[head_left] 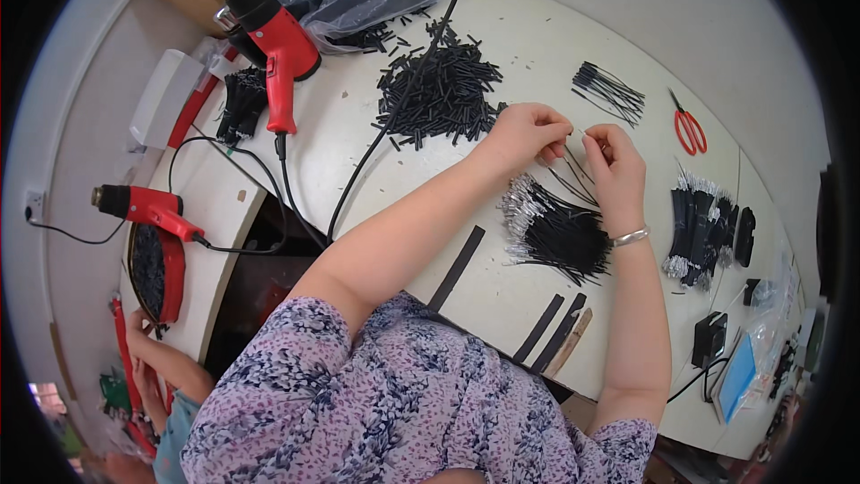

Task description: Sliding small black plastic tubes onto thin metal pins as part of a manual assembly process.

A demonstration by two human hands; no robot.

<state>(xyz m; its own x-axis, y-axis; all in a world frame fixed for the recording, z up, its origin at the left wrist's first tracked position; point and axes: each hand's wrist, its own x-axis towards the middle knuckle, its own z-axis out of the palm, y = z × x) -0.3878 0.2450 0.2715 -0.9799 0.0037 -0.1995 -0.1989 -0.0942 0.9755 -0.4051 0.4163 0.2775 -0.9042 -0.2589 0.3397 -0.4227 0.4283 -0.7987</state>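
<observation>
Both my hands meet over the table with their fingertips close together. My left hand [530, 139] is closed in a pinch; what sits between its fingertips is too small to make out. Opposite it, my right hand [618, 166] pinches a thin wire whose pale tip pokes out toward the left fingers. Black wires [573, 177] slant below and between the two hands. Just beneath lies a thick bundle of black wires [564, 237] with silvery ends. Behind my left hand is a heap of short black tubes [436, 90].
Two red heat guns [279, 58] with cords sit at the left. Red-handled scissors [688, 125], a small wire bunch [611, 92] and silver-ended wire bundles [694, 229] lie right. Dark strips [459, 267] are near the front edge. Another person's arm [170, 363] shows lower left.
</observation>
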